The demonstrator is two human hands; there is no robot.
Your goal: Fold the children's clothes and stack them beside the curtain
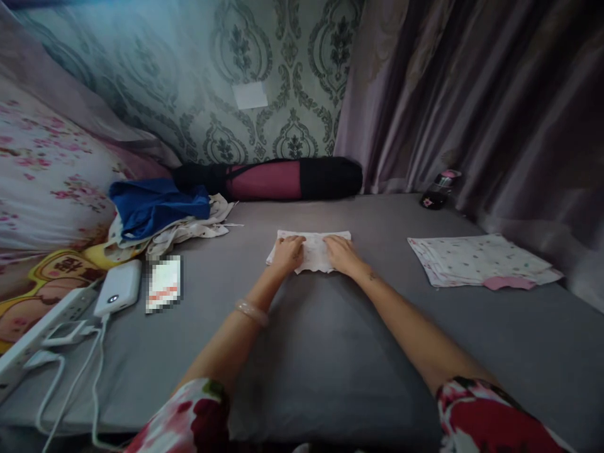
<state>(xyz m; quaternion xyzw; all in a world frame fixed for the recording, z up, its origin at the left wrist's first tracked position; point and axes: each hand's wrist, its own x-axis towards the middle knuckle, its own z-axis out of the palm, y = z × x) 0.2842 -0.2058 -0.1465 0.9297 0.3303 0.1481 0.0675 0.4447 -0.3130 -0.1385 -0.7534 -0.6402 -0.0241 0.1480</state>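
Note:
A folded white cloth (315, 255) with a faint print lies in the middle of the grey sheet, its near edge wavy. My left hand (289, 253) rests palm down on its left part, fingers laid over the fabric. On the right part lies my right hand (343, 254), also palm down with the fingers stretched forward. Both hands press on the cloth without lifting it. Some of its surface is hidden under them. To the right sits a stack of folded printed cloths (481, 258), white with small marks and a pink patch at the near edge.
A blue garment (158, 204) lies crumpled on pale printed cloth at left. Nearer are a white power bank (119, 286), a power strip (51, 333) and white cables. A black and maroon roll (267, 179) lies along the wall. A dark bottle (438, 190) stands by the curtain.

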